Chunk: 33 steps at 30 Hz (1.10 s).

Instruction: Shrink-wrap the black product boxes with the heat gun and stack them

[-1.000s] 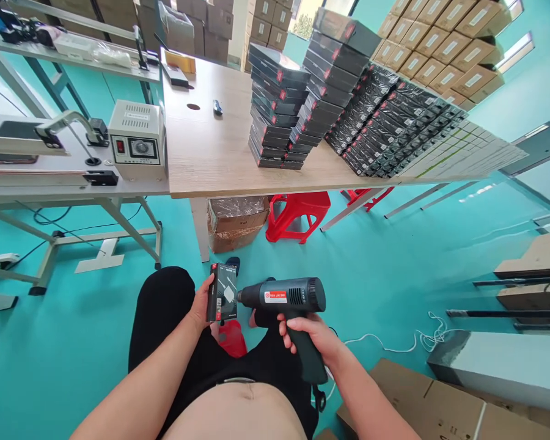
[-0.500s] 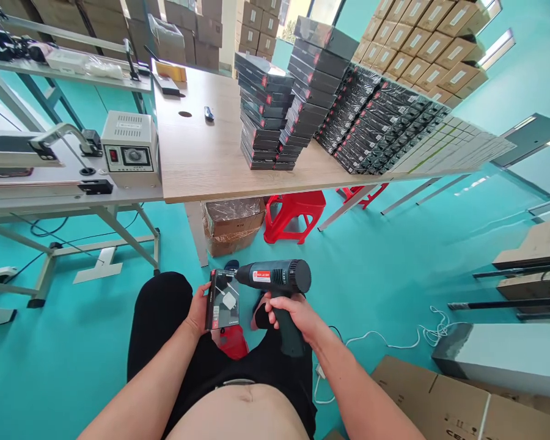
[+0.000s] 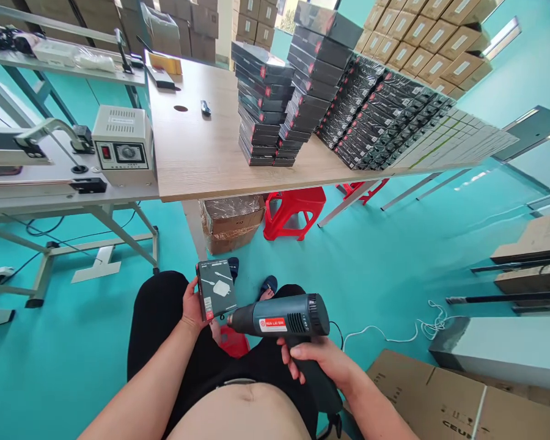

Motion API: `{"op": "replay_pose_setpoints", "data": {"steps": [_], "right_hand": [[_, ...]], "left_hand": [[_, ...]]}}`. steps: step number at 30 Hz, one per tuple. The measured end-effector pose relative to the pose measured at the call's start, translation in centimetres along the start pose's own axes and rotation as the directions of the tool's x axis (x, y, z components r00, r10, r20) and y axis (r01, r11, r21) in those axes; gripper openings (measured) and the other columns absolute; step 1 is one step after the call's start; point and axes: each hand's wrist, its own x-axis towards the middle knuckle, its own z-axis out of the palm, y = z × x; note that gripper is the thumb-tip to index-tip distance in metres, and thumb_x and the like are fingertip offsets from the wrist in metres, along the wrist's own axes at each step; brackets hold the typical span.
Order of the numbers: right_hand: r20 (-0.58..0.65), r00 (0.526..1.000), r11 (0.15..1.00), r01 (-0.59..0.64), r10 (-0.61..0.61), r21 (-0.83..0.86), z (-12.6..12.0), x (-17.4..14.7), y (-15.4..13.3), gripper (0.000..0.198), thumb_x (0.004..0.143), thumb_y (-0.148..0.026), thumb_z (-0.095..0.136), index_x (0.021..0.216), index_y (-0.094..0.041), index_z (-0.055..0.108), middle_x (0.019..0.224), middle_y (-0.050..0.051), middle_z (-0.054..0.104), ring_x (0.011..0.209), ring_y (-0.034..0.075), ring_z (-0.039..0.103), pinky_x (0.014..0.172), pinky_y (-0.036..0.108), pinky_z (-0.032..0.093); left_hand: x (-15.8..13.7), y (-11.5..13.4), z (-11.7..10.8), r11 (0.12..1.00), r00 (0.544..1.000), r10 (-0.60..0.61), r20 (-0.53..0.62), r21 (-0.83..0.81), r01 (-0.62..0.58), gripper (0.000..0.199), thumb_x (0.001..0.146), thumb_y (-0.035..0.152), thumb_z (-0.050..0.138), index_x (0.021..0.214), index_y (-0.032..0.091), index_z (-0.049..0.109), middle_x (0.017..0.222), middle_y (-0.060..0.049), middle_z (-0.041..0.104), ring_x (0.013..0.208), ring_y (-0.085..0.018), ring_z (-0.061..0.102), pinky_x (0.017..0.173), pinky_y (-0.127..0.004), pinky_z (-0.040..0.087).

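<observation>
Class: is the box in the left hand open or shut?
Shut, it appears: the box in the left hand shows a flat printed face and no raised flap.

Illumination bright and diffuse, cool-toned. Window point(image 3: 287, 18) beyond the far edge of the bench point(image 3: 197, 150) is partly washed out. Glare streaks the glossy floor point(image 3: 394, 256) past the right end; highlights fleck the film-wrapped stack point(image 3: 371, 113). Shadows soft. Wide-angle distortion stretches and tilts the upper-right cartons point(image 3: 421, 36). Heat gun point(image 3: 279, 318) lettering legible; finest print on the small box point(image 3: 216, 288) unresolved.
</observation>
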Motion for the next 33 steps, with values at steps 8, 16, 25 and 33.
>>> {"op": "replay_pose_setpoints", "data": {"steps": [8,16,25,33], "right_hand": [[-0.224,0.975,0.832,0.115,0.011,0.542,-2.5,1.3,0.3,0.026,0.079,-0.028,0.056,0.099,-0.014,0.063,0.081,0.004,0.061,0.060,0.010,0.054,0.049,0.018,0.045],[-0.116,0.993,0.773,0.064,0.013,0.631,-3.3,2.2,0.3,0.027,0.080,-0.027,0.056,0.103,-0.013,0.060,0.082,0.003,0.061,0.063,0.009,0.055,0.051,0.017,0.047],[-0.105,0.994,0.833,0.070,-0.014,0.549,-1.4,4.0,-1.3,0.026,0.079,-0.026,0.054,0.100,-0.012,0.062,0.081,0.003,0.060,0.063,0.010,0.057,0.050,0.017,0.047],[0.036,0.999,0.994,0.024,-0.028,0.105,1.5,2.6,-3.4,0.027,0.075,-0.022,0.060,0.099,-0.011,0.064,0.079,0.007,0.066,0.059,0.014,0.061,0.048,0.022,0.048]], "left_hand": [[-0.3,-0.5,0.4,0.942,0.937,-0.327,0.124,0.120,0.313,0.056,0.079,0.053,0.051,0.115,0.011,0.059,0.093,-0.014,0.071,0.091,-0.033,0.066,0.078,-0.044,0.052],[-0.3,-1.2,0.5,0.902,0.915,-0.399,0.056,0.203,0.381,0.049,0.077,0.051,0.056,0.103,0.010,0.064,0.084,-0.015,0.072,0.082,-0.034,0.068,0.076,-0.045,0.052],[0.0,-1.6,0.3,0.885,0.903,-0.423,0.071,0.247,0.395,0.046,0.078,0.051,0.056,0.092,0.008,0.065,0.085,-0.017,0.071,0.083,-0.033,0.068,0.079,-0.045,0.052],[0.2,-1.5,-0.1,0.891,0.918,-0.395,0.033,0.256,0.374,0.046,0.077,0.053,0.056,0.091,0.010,0.065,0.078,-0.014,0.072,0.076,-0.030,0.069,0.072,-0.041,0.054]]}}
